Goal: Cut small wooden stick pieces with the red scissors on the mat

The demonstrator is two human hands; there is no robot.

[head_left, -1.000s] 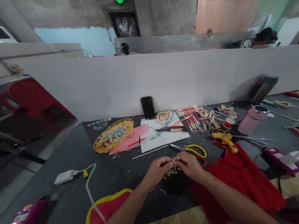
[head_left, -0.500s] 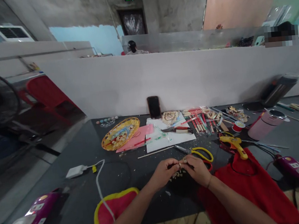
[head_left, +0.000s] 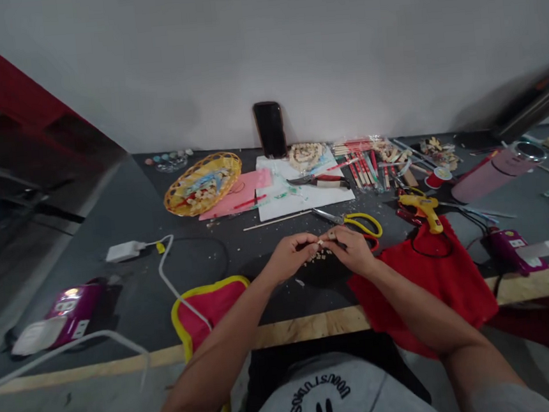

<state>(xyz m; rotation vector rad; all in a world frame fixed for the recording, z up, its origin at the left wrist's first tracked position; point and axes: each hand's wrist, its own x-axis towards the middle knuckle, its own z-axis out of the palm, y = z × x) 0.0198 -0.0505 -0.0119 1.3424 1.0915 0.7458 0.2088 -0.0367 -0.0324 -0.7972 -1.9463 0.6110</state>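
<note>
My left hand [head_left: 289, 257] and my right hand [head_left: 354, 248] meet fingertip to fingertip above the dark table. Between them they pinch a small pale piece [head_left: 321, 244], which looks like a cut bit of wood; the fingers partly cover it. Several similar pale bits [head_left: 315, 256] lie on the table just beneath. Right behind my right hand are scissors [head_left: 363, 222] with a yellow and red handle, their blades pointing left. A thin wooden stick [head_left: 276, 221] lies flat beyond my left hand.
Behind are a yellow basket [head_left: 233, 171], white paper [head_left: 275, 209] bearing pruning shears [head_left: 327, 181], and a propped phone [head_left: 270, 129]. Rightward sit a yellow glue gun [head_left: 421, 209], red cloth [head_left: 434, 269] and pink bottle [head_left: 486, 178]. A white cable [head_left: 173, 282] crosses at left, near a purple power strip [head_left: 74, 307].
My view has tilted downward, so the table's front edge and my shirt now show. Both hands stay together at the small piece, with only slight finger movement.
</note>
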